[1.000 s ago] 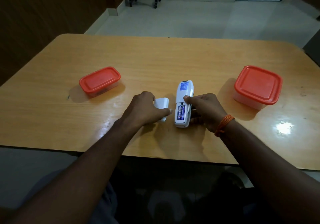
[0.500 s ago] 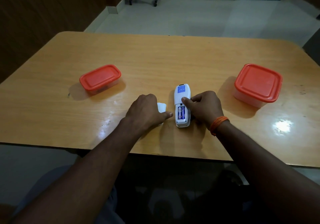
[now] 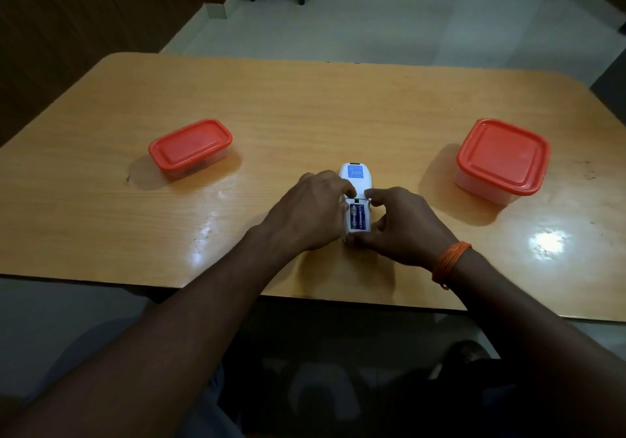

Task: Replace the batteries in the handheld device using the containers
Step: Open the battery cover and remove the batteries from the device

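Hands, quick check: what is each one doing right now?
Left hand: curled against the white device, fingertips at its open battery bay.
Right hand: gripping the device's near end.

Two bare forearms reaching forward and converging at centre: left hand (image 3: 310, 214) palm down, fingers (image 3: 338, 185) curled inward; right hand (image 3: 404, 225) opposite, thumb and forefinger bent toward the left, orange thread band (image 3: 450, 261) around wrist.

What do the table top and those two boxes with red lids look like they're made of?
The table looks like wood or wood-look laminate with a glossy finish: grain lines and bright light glare. The left box and right box look like plastic: smooth matte red lids over cloudy, translucent walls.
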